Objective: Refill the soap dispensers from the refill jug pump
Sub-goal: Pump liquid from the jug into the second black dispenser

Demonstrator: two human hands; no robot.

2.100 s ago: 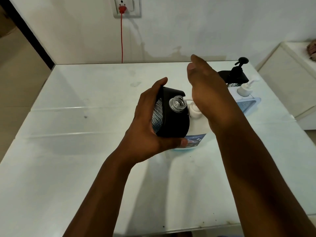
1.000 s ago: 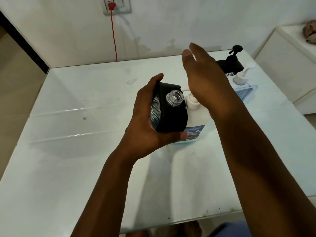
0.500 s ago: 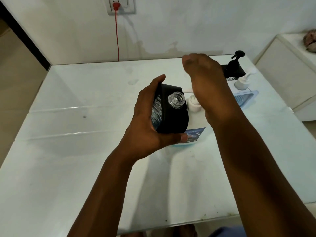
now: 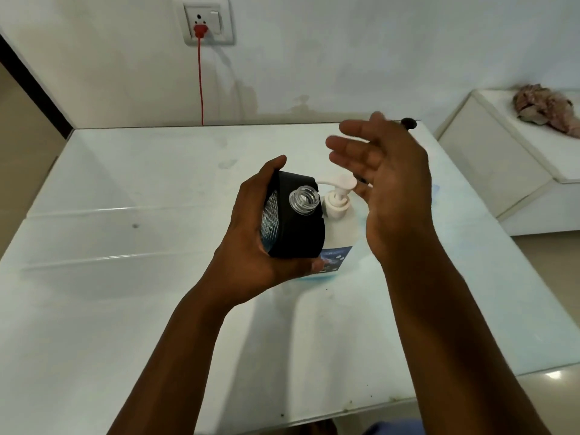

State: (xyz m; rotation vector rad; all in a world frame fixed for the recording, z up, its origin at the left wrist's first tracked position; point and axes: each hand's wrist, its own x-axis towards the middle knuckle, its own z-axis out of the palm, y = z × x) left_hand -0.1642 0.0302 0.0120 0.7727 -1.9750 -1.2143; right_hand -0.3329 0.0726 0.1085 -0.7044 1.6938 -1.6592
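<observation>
My left hand [image 4: 251, 243] grips a black soap dispenser [image 4: 296, 229] tilted, its clear threaded neck [image 4: 304, 199] uncapped and close beside the nozzle of the white pump [image 4: 340, 191]. That pump tops the refill jug [image 4: 339, 243], a whitish jug with a blue label standing on the white table [image 4: 125, 277]. My right hand [image 4: 386, 186] hovers just above and right of the pump head, fingers straight and spread, slightly blurred, holding nothing. Behind it only the black pump top [image 4: 408, 122] of another dispenser shows.
A wall socket [image 4: 205, 23] with a red plug and cord hangs down behind the table's far edge. A white cabinet [image 4: 502, 171] with a crumpled cloth [image 4: 546, 108] stands to the right. The table's front edge runs just below my forearms.
My right hand has lifted off the pump head and opened its fingers; the pump head now stands raised. The left hand keeps the black dispenser at the nozzle.
</observation>
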